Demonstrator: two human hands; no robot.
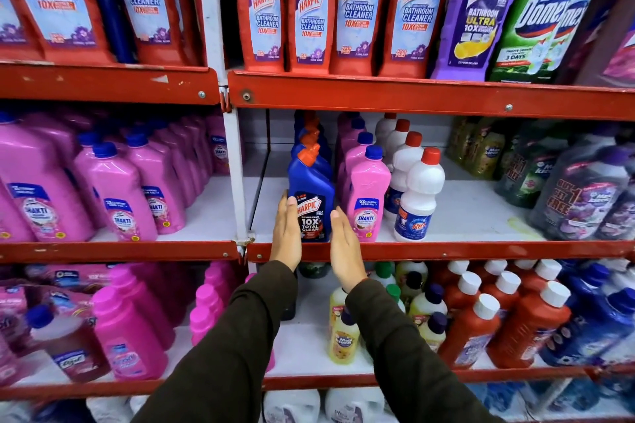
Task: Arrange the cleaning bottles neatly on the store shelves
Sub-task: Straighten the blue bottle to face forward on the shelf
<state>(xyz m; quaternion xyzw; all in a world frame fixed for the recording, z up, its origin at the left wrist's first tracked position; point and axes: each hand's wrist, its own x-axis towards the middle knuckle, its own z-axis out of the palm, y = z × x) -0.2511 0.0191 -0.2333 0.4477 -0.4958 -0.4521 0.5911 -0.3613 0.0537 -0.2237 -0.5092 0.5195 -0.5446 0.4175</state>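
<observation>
A blue Harpic bottle (312,203) with an orange cap stands upright at the front of the middle shelf (429,251), heading a row of like bottles behind it. My left hand (286,233) lies flat against its left side, fingers straight. My right hand (343,247) is flat at its right side, fingertips at the bottle's lower edge. Neither hand wraps around it. Right of it stands a row of pink Shakti bottles (366,203), then a row of white red-capped bottles (417,199).
Red Harpic bottles (311,10) line the top shelf, with purple and green packs to the right. A white upright post (237,175) stands left of the blue bottle with a gap between. More pink bottles (117,196) fill the left bay. Mixed bottles crowd the lower shelf (429,378).
</observation>
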